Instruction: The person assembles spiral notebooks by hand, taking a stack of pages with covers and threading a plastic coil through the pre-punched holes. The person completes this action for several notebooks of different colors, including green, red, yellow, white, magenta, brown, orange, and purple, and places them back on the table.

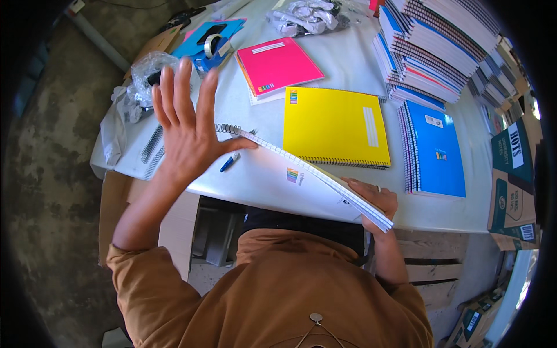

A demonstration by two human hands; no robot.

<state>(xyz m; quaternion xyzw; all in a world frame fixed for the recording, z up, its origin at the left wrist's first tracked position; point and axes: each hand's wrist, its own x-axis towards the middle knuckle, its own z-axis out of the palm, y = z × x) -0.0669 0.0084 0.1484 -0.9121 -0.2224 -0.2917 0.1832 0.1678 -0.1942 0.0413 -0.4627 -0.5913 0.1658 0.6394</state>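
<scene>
A white-covered notebook (307,180) is held at a slant in front of me, its edge of punched pages (336,184) facing up. At its far left end a loose spiral coil (227,128) sticks out. My right hand (376,200) grips the near right end, fingers behind and partly hidden. My left hand (188,124) is raised by the coil with fingers spread; its thumb tip reaches the notebook's edge, and I cannot tell whether it touches. A blue pen cap or marker (229,163) lies just below that thumb. Several loose coils (152,148) rest left of the wrist.
A yellow spiral notebook (333,124) and pink notebooks (278,65) lie beyond. Blue notebooks (435,153) and a tall notebook stack (435,49) stand right, near cardboard boxes (513,174). A tape dispenser (213,52), plastic bags (154,72) and a phone (212,33) sit far left.
</scene>
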